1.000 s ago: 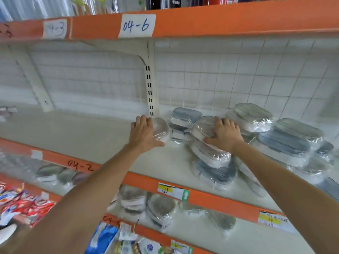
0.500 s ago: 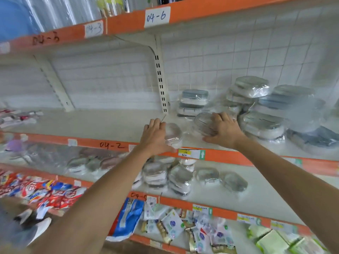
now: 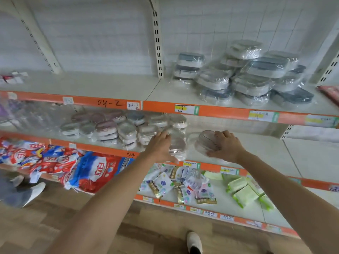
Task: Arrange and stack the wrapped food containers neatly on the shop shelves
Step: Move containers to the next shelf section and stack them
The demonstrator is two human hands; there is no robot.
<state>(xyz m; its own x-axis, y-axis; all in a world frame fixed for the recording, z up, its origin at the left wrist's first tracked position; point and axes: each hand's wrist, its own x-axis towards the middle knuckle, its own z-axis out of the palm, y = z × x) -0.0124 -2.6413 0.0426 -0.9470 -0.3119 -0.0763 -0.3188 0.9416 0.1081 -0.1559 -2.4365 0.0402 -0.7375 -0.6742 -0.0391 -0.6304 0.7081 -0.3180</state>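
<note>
Big containers [image 3: 253,70] on upper shelf [image 3: 110,85]; small containers [image 3: 117,127] below.

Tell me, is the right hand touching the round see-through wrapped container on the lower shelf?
Touching. In the head view the right hand lies curled over the round clear plastic-wrapped container, fingers on top and thumb against its lower edge.

Orange-edged shelves [image 3: 225,112]: wrapped containers [image 3: 251,74] piled upper right, smaller wrapped containers [image 3: 117,127] mid-left on the middle shelf [image 3: 266,151], packets [image 3: 183,184] lowest.
</note>
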